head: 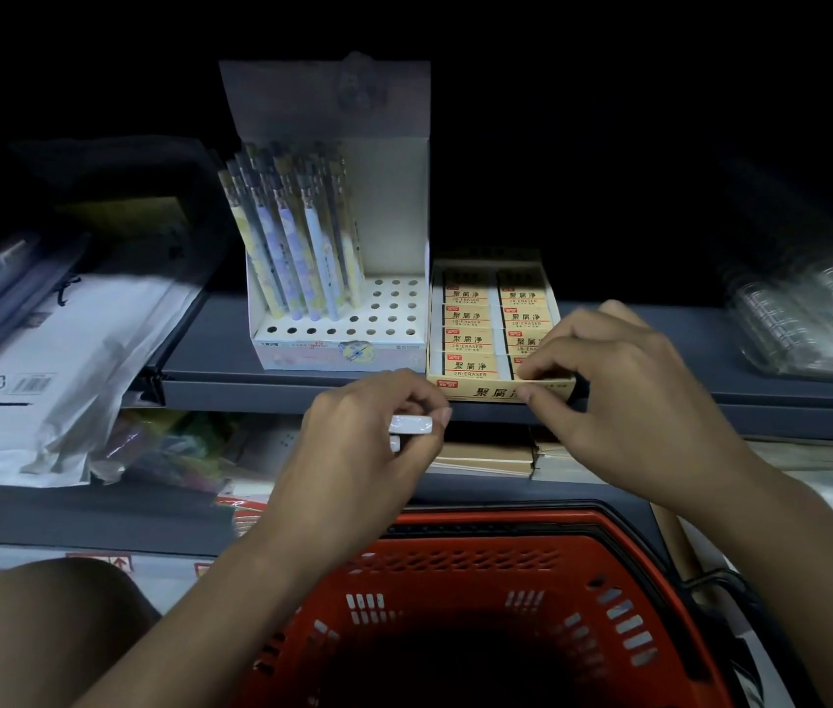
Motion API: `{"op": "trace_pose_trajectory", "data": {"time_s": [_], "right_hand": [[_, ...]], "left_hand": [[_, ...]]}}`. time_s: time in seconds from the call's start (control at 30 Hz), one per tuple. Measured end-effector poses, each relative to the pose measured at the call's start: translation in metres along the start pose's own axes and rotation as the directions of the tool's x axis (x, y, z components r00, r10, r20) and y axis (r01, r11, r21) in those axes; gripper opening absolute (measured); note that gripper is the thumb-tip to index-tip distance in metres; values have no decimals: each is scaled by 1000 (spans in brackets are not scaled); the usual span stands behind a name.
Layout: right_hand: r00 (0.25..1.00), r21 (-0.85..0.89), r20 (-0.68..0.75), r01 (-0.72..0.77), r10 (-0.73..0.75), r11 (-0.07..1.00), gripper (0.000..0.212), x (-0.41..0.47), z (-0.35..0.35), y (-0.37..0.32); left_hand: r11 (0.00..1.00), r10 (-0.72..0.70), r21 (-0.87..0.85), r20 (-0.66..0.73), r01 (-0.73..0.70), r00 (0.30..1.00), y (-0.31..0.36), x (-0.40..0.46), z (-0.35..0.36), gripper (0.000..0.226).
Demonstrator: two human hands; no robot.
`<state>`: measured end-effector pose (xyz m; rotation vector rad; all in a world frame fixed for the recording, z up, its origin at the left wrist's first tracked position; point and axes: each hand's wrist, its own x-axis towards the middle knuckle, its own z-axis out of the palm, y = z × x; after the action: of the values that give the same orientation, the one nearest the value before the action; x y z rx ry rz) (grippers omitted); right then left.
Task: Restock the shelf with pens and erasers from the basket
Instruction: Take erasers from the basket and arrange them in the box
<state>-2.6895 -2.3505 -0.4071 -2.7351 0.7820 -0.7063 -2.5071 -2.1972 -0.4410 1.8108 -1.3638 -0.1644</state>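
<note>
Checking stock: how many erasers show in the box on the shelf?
8: two columns of four in the eraser box; the right hand partly covers the front-right one. More may lie beneath.

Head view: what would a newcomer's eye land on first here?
Probably the two hands at centre: the left hand grips white erasers below the shelf edge, and the right hand pinches the front of the yellow eraser box on the shelf. Next come the pen display box left of it and the red basket below.
</note>
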Motion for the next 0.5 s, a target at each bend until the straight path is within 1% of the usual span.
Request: {"op": "trace_pose_trajectory", "data": {"time_s": [0.27, 0.4, 0.5], "right_hand": [[995, 127, -73, 81, -72, 989, 16, -5, 12, -21], [985, 239, -41, 173, -168, 956, 15, -9, 17, -35], [978, 279, -21, 206, -208, 938, 15, -12, 22, -42]], "left_hand": [[1000, 23, -8, 14, -23, 1000, -1, 0, 2, 13], [999, 42, -18, 46, -41, 998, 0, 0, 2, 9], [999, 54, -1, 74, -54, 996, 1, -1, 1, 15]]}}
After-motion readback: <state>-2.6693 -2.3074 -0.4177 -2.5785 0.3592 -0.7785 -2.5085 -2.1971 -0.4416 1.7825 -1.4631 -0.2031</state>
